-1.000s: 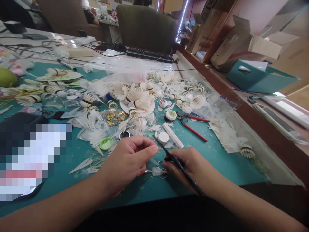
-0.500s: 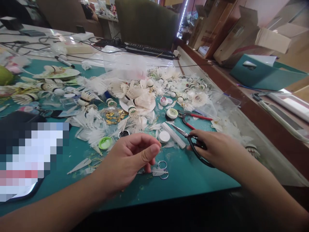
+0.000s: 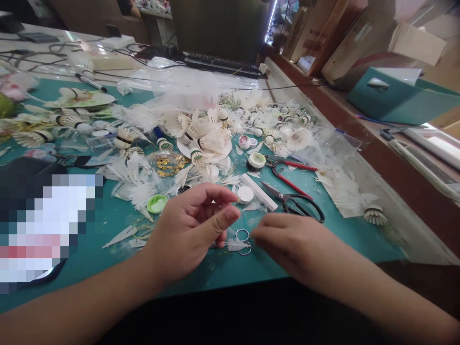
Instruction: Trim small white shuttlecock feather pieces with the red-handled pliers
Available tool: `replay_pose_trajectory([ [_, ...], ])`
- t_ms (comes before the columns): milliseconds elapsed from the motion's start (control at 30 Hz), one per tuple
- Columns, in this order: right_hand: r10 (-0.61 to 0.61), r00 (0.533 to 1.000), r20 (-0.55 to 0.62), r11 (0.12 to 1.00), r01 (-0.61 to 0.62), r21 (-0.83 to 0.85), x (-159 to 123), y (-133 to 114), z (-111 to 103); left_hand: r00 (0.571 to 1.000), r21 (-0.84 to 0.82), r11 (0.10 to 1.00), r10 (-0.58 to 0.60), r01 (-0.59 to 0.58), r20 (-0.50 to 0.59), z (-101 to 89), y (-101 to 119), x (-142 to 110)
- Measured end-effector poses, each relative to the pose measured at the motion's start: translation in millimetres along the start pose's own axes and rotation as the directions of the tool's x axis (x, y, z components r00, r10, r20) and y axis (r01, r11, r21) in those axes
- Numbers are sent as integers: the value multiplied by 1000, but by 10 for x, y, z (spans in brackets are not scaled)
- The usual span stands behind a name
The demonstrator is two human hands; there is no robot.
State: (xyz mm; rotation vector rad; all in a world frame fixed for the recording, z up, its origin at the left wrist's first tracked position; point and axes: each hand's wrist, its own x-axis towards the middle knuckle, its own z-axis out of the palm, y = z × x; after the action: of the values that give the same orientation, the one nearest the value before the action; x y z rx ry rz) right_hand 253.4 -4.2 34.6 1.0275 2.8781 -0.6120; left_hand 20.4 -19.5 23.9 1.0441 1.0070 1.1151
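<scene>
My left hand (image 3: 194,230) hovers over the front of the green mat (image 3: 201,280), fingers curled and thumb close to the index fingertip. A tiny orange speck shows at that fingertip, too small to name. My right hand (image 3: 298,244) is closed, its fingertips turned inward and hidden from me. Between the hands lie silver ring handles (image 3: 243,235), with a white feather piece (image 3: 235,245) across them. Black-handled scissors (image 3: 287,197) rest on the mat just beyond my right hand. Close by are a white bar (image 3: 259,191) and a round white lid (image 3: 245,195).
Red-handled pliers (image 3: 291,184) lie behind the scissors. Shuttlecocks (image 3: 204,136) and loose white feathers (image 3: 132,177) cover the middle. Gold pieces (image 3: 168,164), a green pot (image 3: 157,203) and a phone (image 3: 50,230) are leftward. A keyboard (image 3: 223,64) stands behind; a teal box (image 3: 398,98) is at right.
My right hand has let go of the black scissors, now lying on the mat, and has moved left toward my left hand. My left hand stays nearly in place.
</scene>
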Motion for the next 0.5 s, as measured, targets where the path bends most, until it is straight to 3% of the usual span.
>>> replay_pose_trajectory([
  [100,-41,999,23,996,39,81,85,-102,120,995,85,994,80,-75,-59,16,3,-28],
  [333,-6,997,-80,996,13,87,137,-82,223,986,230,967,134,-109,-101,-7,-17,-57],
  [500,-46,996,-70,996,40,-81,150,-67,263,978,320,938,175,-131,-114,-9,-43,-58],
])
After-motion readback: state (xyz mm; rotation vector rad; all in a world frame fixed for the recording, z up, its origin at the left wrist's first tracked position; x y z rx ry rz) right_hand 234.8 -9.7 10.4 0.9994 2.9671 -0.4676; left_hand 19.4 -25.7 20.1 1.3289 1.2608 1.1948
